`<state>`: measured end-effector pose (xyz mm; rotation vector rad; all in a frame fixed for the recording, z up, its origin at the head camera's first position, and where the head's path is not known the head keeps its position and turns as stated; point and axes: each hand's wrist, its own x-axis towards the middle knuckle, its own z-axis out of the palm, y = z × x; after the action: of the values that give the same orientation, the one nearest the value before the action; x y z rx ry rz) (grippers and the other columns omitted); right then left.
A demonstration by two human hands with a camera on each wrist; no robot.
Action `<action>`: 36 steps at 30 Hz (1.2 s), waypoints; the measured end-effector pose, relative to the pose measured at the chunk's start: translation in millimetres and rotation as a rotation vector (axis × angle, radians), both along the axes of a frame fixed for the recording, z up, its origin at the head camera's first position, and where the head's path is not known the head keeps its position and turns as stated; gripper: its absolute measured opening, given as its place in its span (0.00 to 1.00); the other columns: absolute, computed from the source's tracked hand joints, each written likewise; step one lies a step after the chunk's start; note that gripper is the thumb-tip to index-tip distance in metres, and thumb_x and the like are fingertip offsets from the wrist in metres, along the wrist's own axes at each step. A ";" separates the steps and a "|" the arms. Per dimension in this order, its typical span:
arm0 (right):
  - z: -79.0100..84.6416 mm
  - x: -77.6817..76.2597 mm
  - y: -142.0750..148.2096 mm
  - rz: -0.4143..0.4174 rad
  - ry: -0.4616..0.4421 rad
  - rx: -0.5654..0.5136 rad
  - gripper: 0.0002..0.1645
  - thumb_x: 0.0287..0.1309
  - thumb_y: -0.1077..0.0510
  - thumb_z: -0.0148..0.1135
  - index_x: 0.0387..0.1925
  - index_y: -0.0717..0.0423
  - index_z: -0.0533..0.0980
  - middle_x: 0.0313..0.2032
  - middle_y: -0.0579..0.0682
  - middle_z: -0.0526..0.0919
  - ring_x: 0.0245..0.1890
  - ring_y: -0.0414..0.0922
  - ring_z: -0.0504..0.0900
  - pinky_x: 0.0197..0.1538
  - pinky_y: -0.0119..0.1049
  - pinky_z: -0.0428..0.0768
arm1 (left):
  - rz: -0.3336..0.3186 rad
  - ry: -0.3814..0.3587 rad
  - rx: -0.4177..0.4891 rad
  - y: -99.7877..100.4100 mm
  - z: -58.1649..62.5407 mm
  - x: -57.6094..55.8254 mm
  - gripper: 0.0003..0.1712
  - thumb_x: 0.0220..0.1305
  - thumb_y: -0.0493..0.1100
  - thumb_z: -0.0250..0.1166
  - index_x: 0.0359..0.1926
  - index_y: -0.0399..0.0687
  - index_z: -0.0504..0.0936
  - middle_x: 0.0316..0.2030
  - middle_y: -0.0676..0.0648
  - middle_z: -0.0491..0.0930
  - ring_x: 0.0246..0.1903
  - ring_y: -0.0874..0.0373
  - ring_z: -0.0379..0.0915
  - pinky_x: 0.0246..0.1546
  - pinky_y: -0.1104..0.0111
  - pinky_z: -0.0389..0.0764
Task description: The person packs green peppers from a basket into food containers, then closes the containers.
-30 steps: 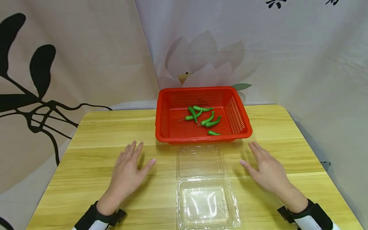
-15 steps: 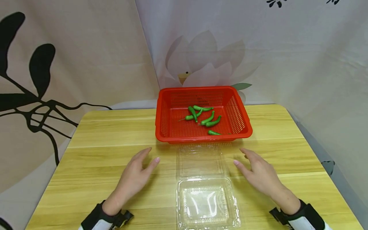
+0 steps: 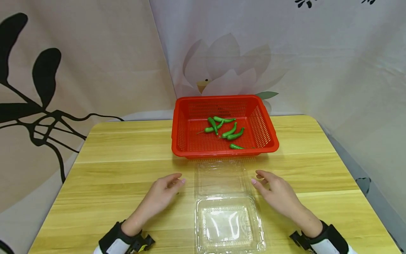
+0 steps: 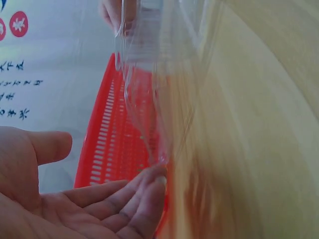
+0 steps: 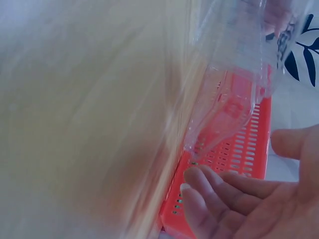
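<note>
A clear plastic clamshell box (image 3: pixel 229 225) lies opened flat on the wooden table, its thinner-looking half (image 3: pixel 222 179) pointing toward the red basket (image 3: pixel 190 154). My left hand (image 3: pixel 162 194) is just left of that far half, thumb apart from loosely bent fingers, holding nothing. On the opposite side my right hand (image 3: pixel 279 194) has its thumb and fingertips near the right edge of the same half, also holding nothing. Several green chili peppers (image 3: pixel 229 132) rest inside the basket. Both wrist views show the transparent box beyond the fingers (image 4: pixel 144 199), with the basket behind.
The wooden table (image 3: pixel 127 148) has rounded back corners. Behind it hangs a pale cloth backdrop (image 3: pixel 317 70) printed with a lotus and dark plant shapes. The basket stands at the table's back edge, close behind the box.
Both hands have moved inward toward the clamshell box and slightly nearer to me, and their fingers have gone from spread and straight to more bent. Box, basket and peppers have stayed put.
</note>
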<state>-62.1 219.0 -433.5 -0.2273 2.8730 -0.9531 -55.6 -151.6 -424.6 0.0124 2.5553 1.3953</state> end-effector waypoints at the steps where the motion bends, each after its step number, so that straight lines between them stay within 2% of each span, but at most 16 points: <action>1: -0.3 -0.1 -0.9 -0.001 -0.011 -0.006 0.34 0.76 0.42 0.59 0.66 0.65 0.75 0.49 0.55 0.88 0.43 0.47 0.86 0.45 0.51 0.84 | -0.001 -0.015 0.022 1.2 -0.8 -0.2 0.30 0.76 0.52 0.65 0.65 0.32 0.79 0.43 0.46 0.87 0.42 0.54 0.83 0.46 0.59 0.83; 9: -3.2 0.1 -7.4 0.006 -0.072 -0.049 0.31 0.75 0.44 0.62 0.62 0.66 0.79 0.35 0.46 0.86 0.31 0.40 0.79 0.36 0.38 0.79 | -0.057 -0.172 0.232 10.6 -8.3 -3.0 0.18 0.74 0.44 0.66 0.48 0.29 0.87 0.32 0.42 0.85 0.28 0.53 0.81 0.31 0.63 0.85; 14: -6.6 -0.5 -9.8 0.012 -0.079 -0.065 0.29 0.75 0.45 0.62 0.60 0.66 0.81 0.30 0.44 0.83 0.26 0.40 0.75 0.31 0.35 0.76 | -0.087 -0.240 0.293 16.7 -12.4 -3.8 0.17 0.74 0.43 0.67 0.38 0.28 0.88 0.29 0.43 0.84 0.25 0.57 0.78 0.29 0.65 0.85; 16: -8.2 -0.6 -10.4 0.020 -0.078 -0.068 0.28 0.75 0.45 0.62 0.58 0.65 0.82 0.31 0.44 0.85 0.26 0.39 0.75 0.32 0.35 0.77 | -0.099 -0.261 0.307 18.3 -14.1 -3.5 0.18 0.74 0.43 0.67 0.36 0.29 0.88 0.27 0.43 0.84 0.24 0.58 0.77 0.28 0.66 0.84; 22: -10.4 0.4 -12.2 0.038 -0.097 -0.085 0.22 0.75 0.46 0.63 0.53 0.60 0.86 0.39 0.46 0.89 0.31 0.38 0.79 0.40 0.39 0.82 | -0.120 -0.285 0.312 22.4 -17.0 -3.4 0.16 0.74 0.43 0.67 0.35 0.32 0.89 0.27 0.45 0.84 0.23 0.59 0.77 0.26 0.66 0.84; 28: -10.6 2.2 -14.5 0.046 -0.123 -0.109 0.14 0.74 0.50 0.64 0.48 0.55 0.87 0.33 0.41 0.86 0.32 0.37 0.81 0.36 0.35 0.80 | -0.110 -0.273 0.348 25.1 -21.1 -2.3 0.13 0.71 0.41 0.70 0.37 0.31 0.89 0.27 0.45 0.85 0.22 0.59 0.77 0.25 0.67 0.83; 36: -8.5 6.6 -14.7 0.041 -0.145 -0.150 0.14 0.72 0.51 0.66 0.47 0.59 0.85 0.32 0.42 0.86 0.32 0.37 0.82 0.34 0.32 0.81 | -0.103 -0.269 0.350 24.9 -19.5 0.1 0.11 0.66 0.39 0.74 0.37 0.31 0.89 0.26 0.46 0.84 0.22 0.59 0.77 0.25 0.68 0.82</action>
<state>-55.5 204.3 -441.9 -0.2184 2.6586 -1.1291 -55.5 -126.7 -444.0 0.0138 2.0440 1.6583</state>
